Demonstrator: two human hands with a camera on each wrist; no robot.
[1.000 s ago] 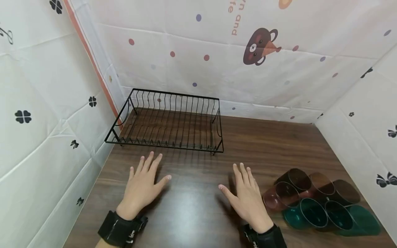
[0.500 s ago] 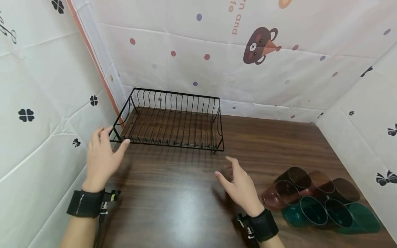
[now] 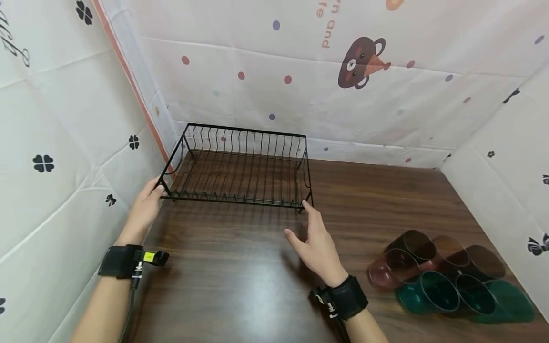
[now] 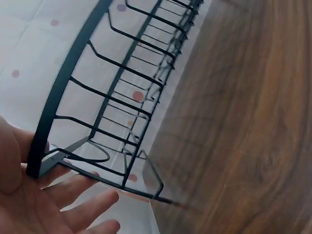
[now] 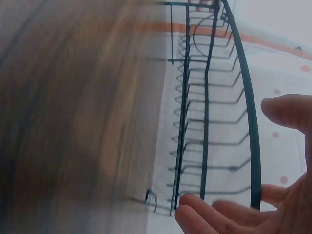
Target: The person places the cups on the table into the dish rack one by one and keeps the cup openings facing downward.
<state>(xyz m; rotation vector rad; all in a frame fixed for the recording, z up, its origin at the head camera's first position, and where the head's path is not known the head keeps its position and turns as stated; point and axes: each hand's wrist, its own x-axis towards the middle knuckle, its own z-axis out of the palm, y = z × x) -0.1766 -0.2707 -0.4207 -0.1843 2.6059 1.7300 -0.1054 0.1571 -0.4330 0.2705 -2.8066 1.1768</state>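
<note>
Head view, surroundings: six tumblers [image 3: 446,278] lie on their sides at the lower right of the frame, red-brown ones behind, green ones in front, well apart from the rack. White sheets with dots, clovers and bows wall in the bench [image 3: 386,205] on three sides; a bear picture sits at upper centre.
Head view, rack: the black wire rack [image 3: 240,166] stands on the bench in the upper left middle, close to the corner of the sheets, with nothing in it.
Head view, hands: the left hand [image 3: 143,209] is at the rack's near left corner, fingertips touching the wire. The right hand [image 3: 315,240] is at the near right corner, fingers spread and straight, one fingertip at the wire. Neither is curled round the frame.
Head view, writing: orange letters at the top read "and"; the rest is cut off.
Left wrist view: the left hand [image 4: 44,200] lies open at lower left, thumb against the rack [image 4: 122,97] rim, fingers straight beneath the corner.
Right wrist view: the right hand [image 5: 258,204] sits at lower right, fingers relaxed on either side of the rack [image 5: 209,97] rim; the bench [image 5: 73,122] is blurred.
</note>
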